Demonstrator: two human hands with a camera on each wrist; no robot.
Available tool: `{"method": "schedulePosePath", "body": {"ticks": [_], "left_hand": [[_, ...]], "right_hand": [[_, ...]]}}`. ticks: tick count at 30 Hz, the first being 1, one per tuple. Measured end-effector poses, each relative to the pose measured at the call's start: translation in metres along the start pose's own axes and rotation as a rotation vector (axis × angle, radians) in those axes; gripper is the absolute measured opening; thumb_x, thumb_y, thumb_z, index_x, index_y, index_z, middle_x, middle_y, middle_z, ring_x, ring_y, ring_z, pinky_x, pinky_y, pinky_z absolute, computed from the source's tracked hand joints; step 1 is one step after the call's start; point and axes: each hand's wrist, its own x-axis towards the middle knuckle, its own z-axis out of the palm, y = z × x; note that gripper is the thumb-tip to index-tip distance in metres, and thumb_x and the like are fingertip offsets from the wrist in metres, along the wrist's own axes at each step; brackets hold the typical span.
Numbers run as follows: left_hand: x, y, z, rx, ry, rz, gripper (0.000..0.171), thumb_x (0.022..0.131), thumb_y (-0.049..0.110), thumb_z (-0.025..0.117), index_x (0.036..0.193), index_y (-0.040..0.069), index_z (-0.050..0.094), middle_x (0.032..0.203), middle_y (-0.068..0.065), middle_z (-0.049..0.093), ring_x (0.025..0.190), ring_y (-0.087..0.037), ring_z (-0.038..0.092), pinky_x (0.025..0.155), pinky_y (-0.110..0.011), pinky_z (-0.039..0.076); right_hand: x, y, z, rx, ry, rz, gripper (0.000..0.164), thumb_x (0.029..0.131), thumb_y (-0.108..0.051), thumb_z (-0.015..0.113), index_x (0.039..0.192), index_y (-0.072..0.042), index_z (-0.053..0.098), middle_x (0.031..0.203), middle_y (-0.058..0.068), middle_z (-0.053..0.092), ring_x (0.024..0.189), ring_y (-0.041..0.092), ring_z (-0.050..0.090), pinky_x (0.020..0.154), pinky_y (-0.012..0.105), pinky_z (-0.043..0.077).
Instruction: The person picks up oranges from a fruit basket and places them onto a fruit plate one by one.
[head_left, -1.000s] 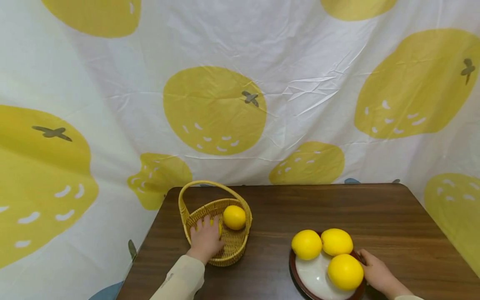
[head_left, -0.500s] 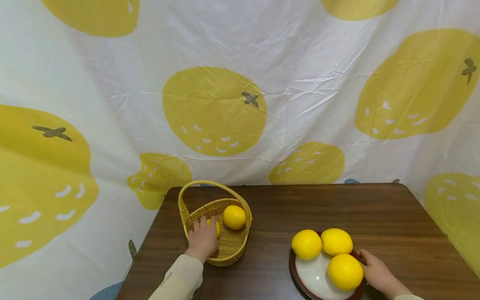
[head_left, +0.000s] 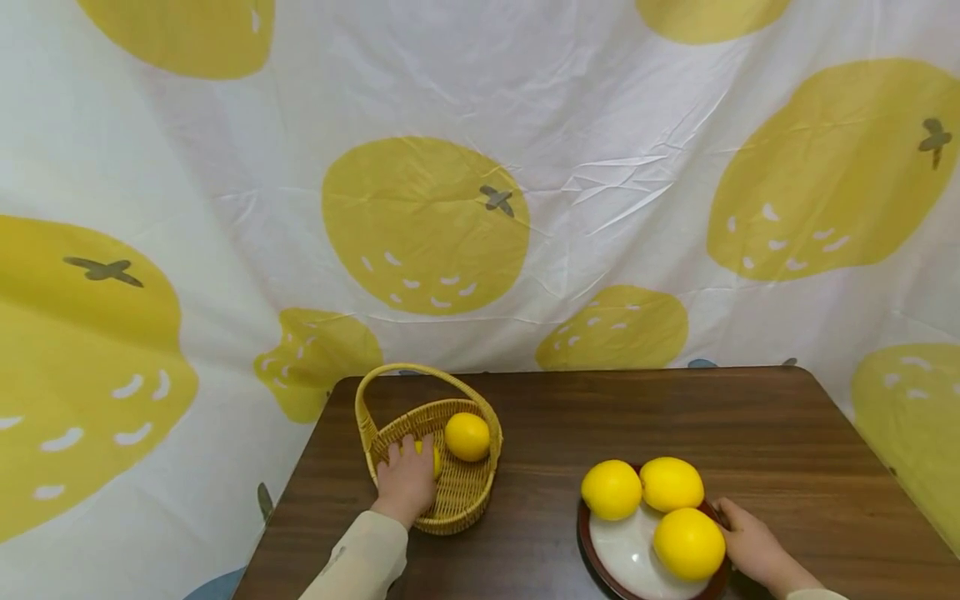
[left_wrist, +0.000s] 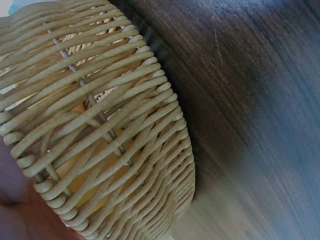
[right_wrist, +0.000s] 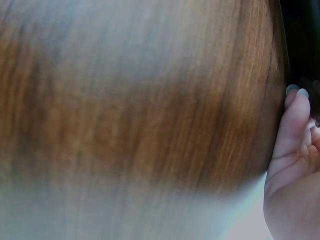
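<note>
Since a second ago your left hand (head_left: pixel 407 482) has curled tighter inside the basket, fingers now wrapped over a small yellow fruit (head_left: pixel 435 458) that barely peeks out beside them; everything else sits where it was.

Biggest first: the fruit-print cloth (head_left: pixel 480 208) hangs behind as a backdrop, and no writing, label or brand shows on it or anywhere else. Under it, the dark wooden table (head_left: pixel 645 417) carries everything. Your wicker basket (head_left: pixel 457 500) stands near the table's left edge, handle arched up over the far side, and the left wrist view shows its woven wall (left_wrist: pixel 115 140) sitting flat on the wood. Over by the near edge, right of centre, the brown-rimmed plate (head_left: pixel 585 542) holds three large yellow fruits (head_left: pixel 688 543) bunched together and touching. One more loose yellow fruit (head_left: pixel 467 436) lies against the basket's far right wall, apart from your fingers.

Your right hand (head_left: pixel 753 546) rests against the plate's right rim, probably steadying it; the right wrist view shows one straight finger (right_wrist: pixel 292 125) lying by the dark rim, but whether the others pinch the rim you can't tell from here.
</note>
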Motion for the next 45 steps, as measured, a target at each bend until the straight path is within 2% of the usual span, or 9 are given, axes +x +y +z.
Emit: {"method": "schedulePosePath", "body": {"ticks": [14,24,27,34,41,45], "left_hand": [[-0.005,0.005,0.003,-0.008,0.033,0.040,0.073,0.086,0.011,0.077,0.150,0.011,0.043,0.148,-0.027,0.039,0.134,-0.051,0.039,0.099,-0.071,0.040],[-0.008,0.009,0.000,-0.085,0.065,0.056,0.084,0.077,0.019,0.087,0.148,0.004,0.045,0.145,-0.026,0.041,0.130,-0.050,0.042,0.094,-0.068,0.045],[-0.009,0.010,0.000,-0.093,0.064,0.047,0.084,0.076,0.021,0.088,0.147,0.003,0.046,0.144,-0.026,0.041,0.130,-0.050,0.041,0.095,-0.069,0.044],[-0.010,0.009,0.001,-0.135,0.063,0.042,0.085,0.077,0.025,0.088,0.147,0.002,0.046,0.145,-0.026,0.040,0.131,-0.049,0.041,0.095,-0.067,0.046],[-0.010,0.009,-0.001,-0.186,0.083,0.049,0.085,0.077,0.027,0.087,0.147,0.002,0.046,0.142,-0.024,0.041,0.125,-0.046,0.044,0.093,-0.060,0.049],[-0.011,0.010,-0.002,-0.207,0.079,0.050,0.085,0.077,0.026,0.086,0.147,0.001,0.045,0.143,-0.025,0.043,0.128,-0.047,0.044,0.099,-0.059,0.047]], "right_hand": [[0.001,0.002,0.002,0.016,-0.008,0.010,0.030,0.106,-0.025,0.050,0.121,0.000,0.054,0.093,0.006,0.059,0.075,0.020,0.053,0.061,0.033,0.047],[0.002,0.002,0.001,-0.005,-0.001,0.002,0.031,0.106,-0.025,0.050,0.122,0.001,0.054,0.095,0.005,0.062,0.077,0.020,0.054,0.063,0.034,0.048],[0.002,0.003,0.002,-0.003,0.002,-0.001,0.030,0.106,-0.024,0.050,0.122,0.000,0.055,0.093,0.006,0.061,0.075,0.020,0.054,0.062,0.034,0.048],[0.002,0.004,0.002,-0.013,-0.004,-0.009,0.032,0.105,-0.026,0.051,0.122,0.001,0.055,0.101,0.007,0.064,0.084,0.020,0.055,0.068,0.035,0.047],[0.002,0.003,0.001,-0.035,0.005,-0.014,0.028,0.105,-0.024,0.051,0.120,0.000,0.056,0.100,0.006,0.064,0.084,0.020,0.055,0.067,0.034,0.047],[0.001,0.002,0.001,-0.010,0.002,-0.007,0.026,0.105,-0.021,0.050,0.119,0.000,0.055,0.095,0.006,0.062,0.080,0.020,0.054,0.065,0.034,0.048]]}}
